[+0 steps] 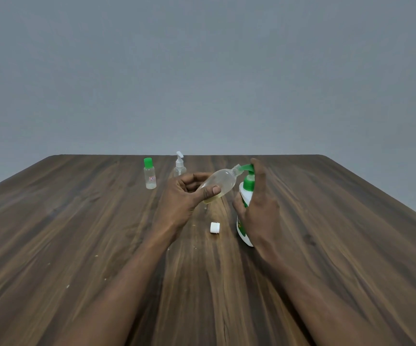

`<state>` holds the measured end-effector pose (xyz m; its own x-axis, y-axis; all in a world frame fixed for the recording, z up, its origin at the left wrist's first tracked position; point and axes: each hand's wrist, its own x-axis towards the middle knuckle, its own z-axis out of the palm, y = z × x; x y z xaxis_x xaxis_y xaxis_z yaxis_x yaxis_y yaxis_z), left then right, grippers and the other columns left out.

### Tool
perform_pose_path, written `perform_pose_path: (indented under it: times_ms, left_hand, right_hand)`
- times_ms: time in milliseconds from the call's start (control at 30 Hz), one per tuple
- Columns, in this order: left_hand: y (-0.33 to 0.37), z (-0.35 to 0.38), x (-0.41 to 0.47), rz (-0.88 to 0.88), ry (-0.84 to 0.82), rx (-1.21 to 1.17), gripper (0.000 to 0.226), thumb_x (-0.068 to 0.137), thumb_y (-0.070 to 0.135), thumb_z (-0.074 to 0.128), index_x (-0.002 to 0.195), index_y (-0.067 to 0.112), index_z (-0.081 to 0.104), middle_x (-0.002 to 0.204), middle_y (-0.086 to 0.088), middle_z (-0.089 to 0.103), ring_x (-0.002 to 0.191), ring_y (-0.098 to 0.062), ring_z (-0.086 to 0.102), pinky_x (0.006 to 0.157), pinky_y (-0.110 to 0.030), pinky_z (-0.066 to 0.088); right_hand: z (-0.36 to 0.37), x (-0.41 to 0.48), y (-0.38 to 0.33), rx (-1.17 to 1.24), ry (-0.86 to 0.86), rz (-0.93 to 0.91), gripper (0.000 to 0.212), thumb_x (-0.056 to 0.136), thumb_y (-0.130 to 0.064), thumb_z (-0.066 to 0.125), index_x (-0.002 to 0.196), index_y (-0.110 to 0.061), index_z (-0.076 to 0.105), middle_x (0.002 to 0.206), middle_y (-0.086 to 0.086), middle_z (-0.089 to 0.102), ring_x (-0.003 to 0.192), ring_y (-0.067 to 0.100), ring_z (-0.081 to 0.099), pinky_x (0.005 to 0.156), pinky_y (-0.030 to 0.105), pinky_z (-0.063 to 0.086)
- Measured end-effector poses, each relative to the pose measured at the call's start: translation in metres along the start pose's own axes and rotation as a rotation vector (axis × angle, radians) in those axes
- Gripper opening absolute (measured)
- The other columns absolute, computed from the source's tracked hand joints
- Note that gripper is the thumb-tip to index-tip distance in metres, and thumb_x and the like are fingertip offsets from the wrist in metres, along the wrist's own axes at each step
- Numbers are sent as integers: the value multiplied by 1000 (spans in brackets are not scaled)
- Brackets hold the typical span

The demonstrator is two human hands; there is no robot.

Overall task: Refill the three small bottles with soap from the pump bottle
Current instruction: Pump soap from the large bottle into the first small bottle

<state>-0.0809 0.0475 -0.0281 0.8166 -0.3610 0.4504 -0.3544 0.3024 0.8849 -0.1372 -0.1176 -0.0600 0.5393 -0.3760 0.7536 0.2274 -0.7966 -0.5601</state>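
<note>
**A:** How many bottles?

**B:** Four. One large pump bottle [245,193] stands right of the table's centre. The other three are small. One is the held bottle [223,182], up in the air just left of the pump. The green-cap bottle [149,173] and the small pump bottle [179,168] stand near the far edge, a little apart.

**A:** And the hands?

**B:** Two. The left hand [184,196] curls round the held bottle with the thumb lying across its side. The bottle is tilted, and its open neck meets the green spout. The right hand [259,208] wraps the pump bottle, with one finger on top of the pump head.

**A:** Materials?

**B:** The held bottle is clear, rounded plastic, with pale yellow soap [212,199] pooled at its low end. The pump bottle is white and smooth, with a green collar and head. One loose white cap [215,227], short and round, sits on the table [77,233] between the forearms. The table is dark wood grain, speckled with a few pale crumbs. Behind it is a plain grey wall [202,71].

**A:** Anything unclear?

**B:** The right hand covers most of the pump bottle's label. The left hand hides the small pump bottle's base. The green-cap bottle's label is too small to read.
</note>
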Motion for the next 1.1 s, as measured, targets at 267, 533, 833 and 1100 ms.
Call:
perform_pose_path:
  times_ms: [267,533,833,1100]
  left_hand:
    - [-4,0,-1,-16,-8,-17,40,63,37,91,100,26,81,102,-2,80,97,-21,77,79,-26,60]
    - [-6,3,-2,-11,3,-50,37,65,38,90,100,30,81,102,-1,80,97,-18,77,76,-22,58]
    - [-4,5,-4,-1,-4,-67,33,66,33,89,98,32,81,100,-1,80,96,-17,77,75,-21,58]
    - [-6,3,-5,-21,-2,-43,35,63,37,89,97,32,81,100,0,80,95,-17,77,74,-19,58]
  right_hand:
    - [3,0,4,1,20,9,61,93,-37,64,142,-38,28,106,-6,65,79,7,55,67,23,37]
    - [1,0,0,-38,-9,6,74,94,-35,64,150,-40,15,92,-6,60,62,9,54,53,18,36]
    - [-1,0,-3,-27,-10,5,72,95,-38,61,151,-39,17,109,-2,66,73,8,52,66,23,37]
    - [-3,1,-5,-18,2,17,56,95,-27,65,144,-19,39,115,-1,65,92,19,64,70,22,36]
